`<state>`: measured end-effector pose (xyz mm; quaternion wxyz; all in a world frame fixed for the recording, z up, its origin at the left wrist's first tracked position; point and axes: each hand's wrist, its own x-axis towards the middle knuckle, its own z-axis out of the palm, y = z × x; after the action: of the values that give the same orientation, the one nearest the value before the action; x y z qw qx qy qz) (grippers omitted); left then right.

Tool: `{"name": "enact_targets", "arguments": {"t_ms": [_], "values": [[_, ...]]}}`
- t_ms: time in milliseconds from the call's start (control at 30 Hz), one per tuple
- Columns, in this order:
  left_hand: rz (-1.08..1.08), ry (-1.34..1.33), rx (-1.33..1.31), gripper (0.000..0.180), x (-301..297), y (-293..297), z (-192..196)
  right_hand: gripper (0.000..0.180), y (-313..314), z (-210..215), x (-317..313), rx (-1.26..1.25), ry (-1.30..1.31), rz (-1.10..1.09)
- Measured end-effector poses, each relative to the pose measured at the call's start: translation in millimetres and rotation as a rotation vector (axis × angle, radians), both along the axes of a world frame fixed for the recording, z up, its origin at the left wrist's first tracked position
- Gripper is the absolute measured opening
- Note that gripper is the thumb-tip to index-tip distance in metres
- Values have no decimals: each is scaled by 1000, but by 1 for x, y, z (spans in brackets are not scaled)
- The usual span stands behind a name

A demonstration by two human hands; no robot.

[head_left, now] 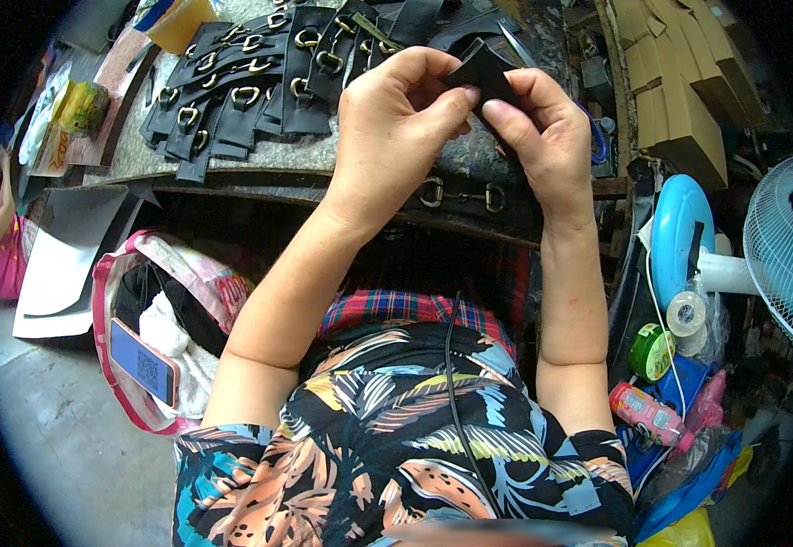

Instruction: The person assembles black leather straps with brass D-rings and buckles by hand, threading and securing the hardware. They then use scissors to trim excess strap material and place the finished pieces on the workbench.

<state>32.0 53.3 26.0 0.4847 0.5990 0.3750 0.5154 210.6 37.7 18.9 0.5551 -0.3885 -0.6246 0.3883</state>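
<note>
Above the table's near edge, both my hands hold a folded black strap piece [480, 75], leather-like in look. My left hand [396, 123] pinches its left side between thumb and fingers. On the other side, my right hand [547, 128] grips it with the thumb pressed on its face. Below the hands, a dark strap with gold-coloured ring fittings [462, 195] runs along the table's edge; whether it joins the held piece I cannot tell. Many similar black straps with gold-coloured metal rings [246, 95] lie overlapping to the left of my hands.
A pointed metal blade [517, 44] lies beyond my right hand. Cardboard boxes [679, 118] are stacked at right, above a blue-and-white fan [679, 228] and a pink bottle [647, 413]. At left, a pink-rimmed bag [104, 337] holds white cloth and a phone [144, 362].
</note>
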Motion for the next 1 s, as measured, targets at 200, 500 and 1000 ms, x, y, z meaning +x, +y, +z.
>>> {"name": "enact_targets", "arguments": {"t_ms": [200,500,1000], "values": [[90,2,257,12,8,-3,-2,16,3,-2,-1,45,-66,-114],[105,236,644,21,2,-7,-1,15,8,-7,0,109,-146,-187],[-140,-49,164,16,-6,15,1,12,3,1,4,93,-122,-45]]}}
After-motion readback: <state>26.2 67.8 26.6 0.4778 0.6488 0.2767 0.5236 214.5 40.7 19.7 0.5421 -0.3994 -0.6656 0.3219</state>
